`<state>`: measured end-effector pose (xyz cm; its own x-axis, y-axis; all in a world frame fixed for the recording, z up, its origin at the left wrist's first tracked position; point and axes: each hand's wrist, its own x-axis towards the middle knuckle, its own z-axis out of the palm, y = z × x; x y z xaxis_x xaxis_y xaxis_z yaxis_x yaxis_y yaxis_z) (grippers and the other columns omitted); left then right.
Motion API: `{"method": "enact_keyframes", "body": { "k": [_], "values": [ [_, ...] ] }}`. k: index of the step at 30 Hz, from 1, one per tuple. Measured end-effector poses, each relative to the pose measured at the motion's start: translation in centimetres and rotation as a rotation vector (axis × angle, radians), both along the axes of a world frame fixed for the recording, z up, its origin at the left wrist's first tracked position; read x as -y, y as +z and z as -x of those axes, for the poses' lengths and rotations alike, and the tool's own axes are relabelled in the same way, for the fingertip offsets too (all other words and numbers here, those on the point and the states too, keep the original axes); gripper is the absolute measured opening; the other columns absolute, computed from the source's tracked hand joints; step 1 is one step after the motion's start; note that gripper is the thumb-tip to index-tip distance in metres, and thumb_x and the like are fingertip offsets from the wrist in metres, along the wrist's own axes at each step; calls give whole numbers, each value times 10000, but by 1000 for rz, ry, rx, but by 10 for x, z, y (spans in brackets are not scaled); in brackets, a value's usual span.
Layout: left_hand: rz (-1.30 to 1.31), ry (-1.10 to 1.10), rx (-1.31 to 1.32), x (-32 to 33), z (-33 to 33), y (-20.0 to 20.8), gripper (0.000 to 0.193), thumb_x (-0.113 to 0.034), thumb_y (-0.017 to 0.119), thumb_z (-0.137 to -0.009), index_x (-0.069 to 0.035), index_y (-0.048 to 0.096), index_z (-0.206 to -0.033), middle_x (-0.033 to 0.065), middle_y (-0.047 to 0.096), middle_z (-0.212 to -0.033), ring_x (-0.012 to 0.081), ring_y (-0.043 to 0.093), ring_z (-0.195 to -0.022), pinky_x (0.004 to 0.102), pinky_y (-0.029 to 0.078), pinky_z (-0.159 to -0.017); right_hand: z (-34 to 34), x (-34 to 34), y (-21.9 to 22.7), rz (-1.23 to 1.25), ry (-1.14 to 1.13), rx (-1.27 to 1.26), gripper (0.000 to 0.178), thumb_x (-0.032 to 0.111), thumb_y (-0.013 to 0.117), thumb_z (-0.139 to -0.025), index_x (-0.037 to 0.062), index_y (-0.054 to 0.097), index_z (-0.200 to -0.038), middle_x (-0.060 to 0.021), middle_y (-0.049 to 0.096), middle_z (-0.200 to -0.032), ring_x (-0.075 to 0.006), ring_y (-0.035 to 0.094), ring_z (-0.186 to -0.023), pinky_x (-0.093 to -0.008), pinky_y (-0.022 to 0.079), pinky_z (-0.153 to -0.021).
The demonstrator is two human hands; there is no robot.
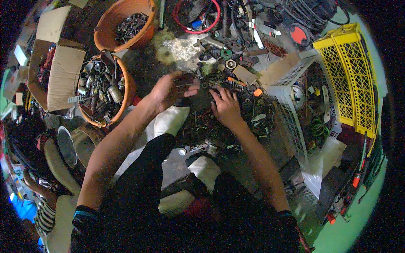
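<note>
My left hand (172, 90) hovers over the near left side of a heap of small dark metal parts (198, 126). Its fingers are stretched out and apart, slightly blurred, with nothing seen in them. On the heap's right side my right hand (228, 107) reaches down, its fingers bent and somewhat spread, the tips touching the parts. Nothing shows in that hand, though its palm is hidden. Just beyond the fingers lie a large hex nut (230, 64), an orange-handled piece (236, 81) and a flat tan block (245, 75).
At the left stand an orange tub of metal parts (127, 86), another orange tub (145, 36) and a cardboard box (65, 78). White plastic crates (291, 114) and a yellow crate (350, 80) stand right. A red hose ring (219, 17) and black cables (303, 12) lie farther off.
</note>
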<state>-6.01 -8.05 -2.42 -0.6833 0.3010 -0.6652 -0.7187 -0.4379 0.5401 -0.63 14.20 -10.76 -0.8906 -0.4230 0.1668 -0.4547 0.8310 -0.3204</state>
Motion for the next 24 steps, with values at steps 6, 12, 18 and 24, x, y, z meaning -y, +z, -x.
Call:
{"method": "enact_keyframes", "body": {
  "k": [6,12,18,24],
  "values": [
    [76,-56,103,3,-11,-13,339,-207,393,-953,64,491,-1131,187,575,-1099,296,590,-985,424,498,-885,-4,-14,-24,96,-125,123,335,181,651,-756,138,587,-1082,-86,580,-1023,-309,553,-988,-448,420,-845],
    [13,-118,89,3,-25,-43,349,-215,390,-956,59,492,-1146,184,579,-1097,294,596,-966,415,504,-874,12,-2,-12,41,-349,311,488,244,732,-654,120,578,-1100,-123,583,-1020,-334,545,-998,-465,412,-859],
    [-17,-194,71,-2,-39,-50,341,-226,406,-953,47,528,-1118,174,608,-1045,291,614,-931,412,515,-852,11,-6,-7,116,-275,267,514,190,735,-639,131,584,-1127,-123,585,-1007,-327,553,-978,-444,425,-858],
    [-3,-218,78,-1,-45,-59,335,-228,427,-948,43,533,-1115,162,617,-1019,283,619,-906,407,527,-818,6,-16,-7,406,-228,278,459,62,706,-612,106,618,-1060,-84,601,-875,-261,585,-842,-374,469,-769]
  ]
}}
